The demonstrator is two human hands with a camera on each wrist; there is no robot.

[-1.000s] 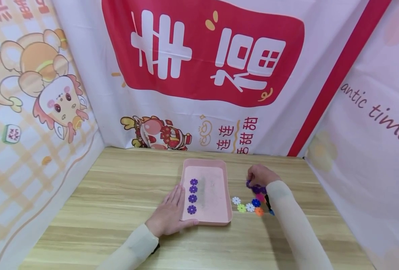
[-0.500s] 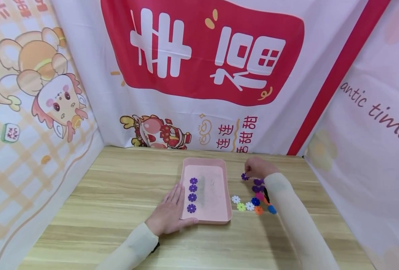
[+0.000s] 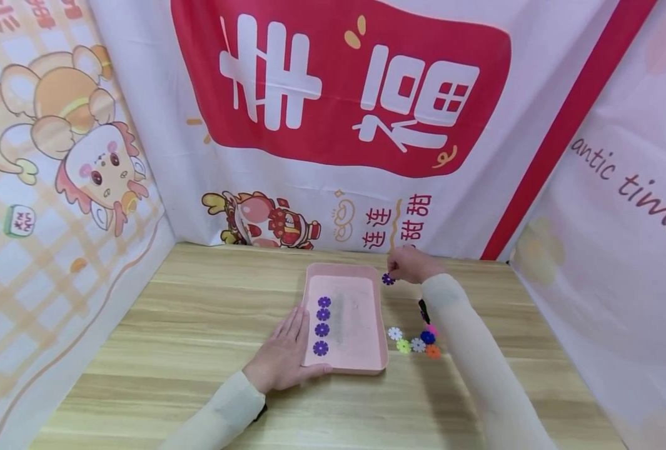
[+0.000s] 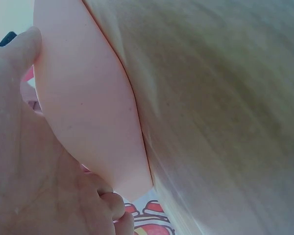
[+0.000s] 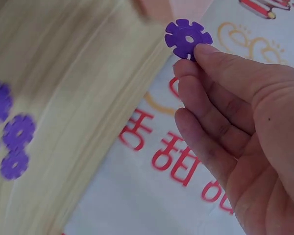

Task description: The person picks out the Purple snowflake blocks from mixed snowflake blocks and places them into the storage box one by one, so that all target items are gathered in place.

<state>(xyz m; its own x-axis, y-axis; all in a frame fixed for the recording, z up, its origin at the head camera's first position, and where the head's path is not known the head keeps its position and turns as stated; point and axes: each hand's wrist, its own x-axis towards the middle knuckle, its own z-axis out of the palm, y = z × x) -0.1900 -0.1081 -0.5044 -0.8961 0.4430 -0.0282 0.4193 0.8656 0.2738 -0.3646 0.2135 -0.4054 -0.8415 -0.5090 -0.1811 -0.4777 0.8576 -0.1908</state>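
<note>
Between thumb and fingertips the right hand (image 3: 414, 265) pinches a purple flower-shaped disc (image 3: 388, 279), just beyond the tray's upper right edge. The right wrist view shows the same purple disc (image 5: 187, 38) at the tips of the right hand (image 5: 235, 107). A pink tray (image 3: 361, 362) holds several purple discs (image 3: 321, 329) in a column along its left side. Against the tray's left wall rests the left hand (image 3: 281, 359), fingers straight, thumb at the near edge. In the left wrist view that hand (image 4: 49, 166) touches the tray's outer wall (image 4: 88, 98).
Right of the tray lie loose discs: white (image 3: 395, 334), yellow-green (image 3: 403, 346), blue (image 3: 428, 337), orange (image 3: 433, 351) and others, some hidden by the right arm. More purple discs (image 5: 19, 132) show in the right wrist view. Printed cloth (image 3: 344, 206) hangs behind the table (image 3: 197, 325).
The right hand has moved left and away from the loose discs, toward the tray's far right corner, carrying a purple disc. The left hand and the tray have stayed in place.
</note>
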